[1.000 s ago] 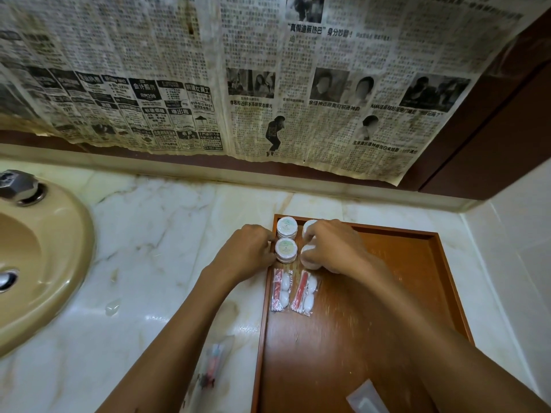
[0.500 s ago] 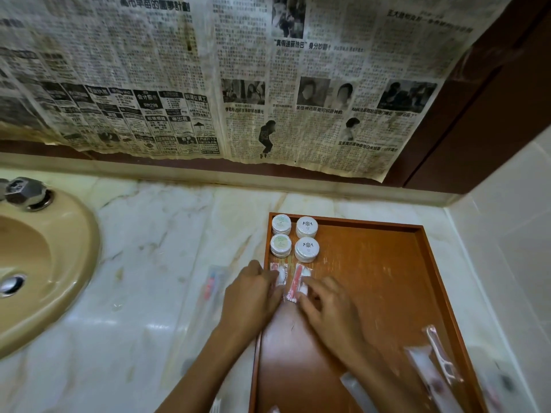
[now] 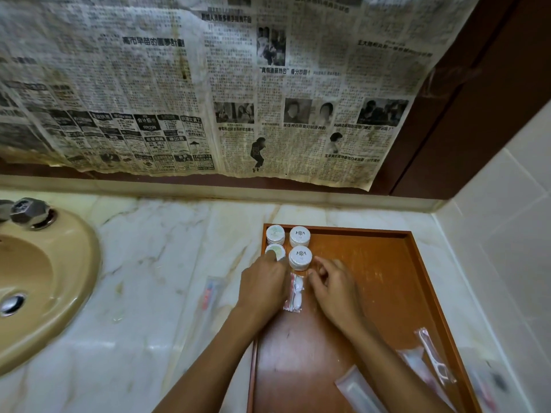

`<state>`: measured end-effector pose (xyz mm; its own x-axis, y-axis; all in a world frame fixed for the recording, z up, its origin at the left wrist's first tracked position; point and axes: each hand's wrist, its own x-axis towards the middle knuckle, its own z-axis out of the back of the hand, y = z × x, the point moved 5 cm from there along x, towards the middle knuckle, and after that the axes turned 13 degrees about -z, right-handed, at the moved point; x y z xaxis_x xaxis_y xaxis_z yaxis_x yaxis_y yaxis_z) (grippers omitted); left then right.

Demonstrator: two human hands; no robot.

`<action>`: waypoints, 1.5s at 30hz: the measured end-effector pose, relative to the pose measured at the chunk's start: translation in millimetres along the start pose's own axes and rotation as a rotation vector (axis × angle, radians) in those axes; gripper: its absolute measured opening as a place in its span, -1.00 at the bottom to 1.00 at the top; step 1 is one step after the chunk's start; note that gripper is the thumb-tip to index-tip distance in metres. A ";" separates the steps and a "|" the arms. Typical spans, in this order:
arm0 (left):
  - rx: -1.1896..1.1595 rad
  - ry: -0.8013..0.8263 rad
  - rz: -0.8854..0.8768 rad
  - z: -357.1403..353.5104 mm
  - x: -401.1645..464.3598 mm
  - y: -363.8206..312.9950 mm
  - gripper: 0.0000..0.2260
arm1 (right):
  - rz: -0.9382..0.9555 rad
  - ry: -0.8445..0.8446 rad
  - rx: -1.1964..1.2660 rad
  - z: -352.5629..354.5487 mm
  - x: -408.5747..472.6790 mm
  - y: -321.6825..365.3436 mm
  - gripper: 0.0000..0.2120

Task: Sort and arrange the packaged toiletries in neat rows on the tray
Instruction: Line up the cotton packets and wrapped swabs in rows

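1. Left hand [image 3: 262, 289]: lies palm down over the tray's left rim. Its fingers are extended, and a fingertip rests on the lid of the near-left jar [image 3: 275, 251]. Nothing is clasped; the hand is released.
2. Right hand [image 3: 335, 289]: rests on the tray floor just right of the sachet. The fingers are loosely curled toward the near-right jar [image 3: 300, 257]. Whether they pinch anything cannot be told; a faint clear film near the fingertips is too blurred to identify.
3. Sachet [image 3: 293, 293]: a clear packet with a red edge and white contents lies flat between the two hands, just in front of the near-right jar. Its long axis runs front to back along the tray.
4. Jars: four small white round jars stand upright in a two-by-two block in the tray's far left corner. The left pair carries pale green lids, the right pair white lids with a dark emblem.
5. Tray [image 3: 372, 293]: brown wood with raised rim, set on the marble counter [image 3: 149, 263].
6. Near right corner of tray: a clear-wrapped floss pick [image 3: 432, 356] and a translucent tube [image 3: 357, 389], both lying diagonally.
7. A wrapped item with red print [image 3: 208, 296] lies on the counter left of the tray.
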<state>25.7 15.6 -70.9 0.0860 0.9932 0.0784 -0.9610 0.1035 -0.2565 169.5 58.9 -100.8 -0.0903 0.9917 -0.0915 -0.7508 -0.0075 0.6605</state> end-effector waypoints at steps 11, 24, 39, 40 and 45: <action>0.095 0.104 0.031 -7.5 13.9 -6.2 -0.86 | -0.016 0.035 -0.072 -11.4 12.9 2.5 -0.74; 0.032 0.088 -0.003 -22.5 18.0 0.8 -0.85 | 0.013 0.032 -0.114 -12.0 12.9 5.4 -0.74; -0.058 -0.049 0.063 -6.6 -25.3 20.9 -0.81 | 0.065 0.058 -0.019 -11.8 -15.3 -12.8 -0.73; -0.065 -0.066 0.061 -9.2 -34.8 22.4 -0.79 | 0.102 0.066 -0.006 -14.5 -22.3 -14.4 -0.75; -0.114 -0.073 0.088 -19.0 -63.6 15.8 -0.74 | 0.211 0.027 -0.152 -23.8 -41.1 -12.7 -0.65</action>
<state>10.1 -44.8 -98.3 -0.0204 0.9925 0.1201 -0.9274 0.0261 -0.3731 167.2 15.2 -123.2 -0.2710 0.9625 0.0152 -0.8031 -0.2348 0.5477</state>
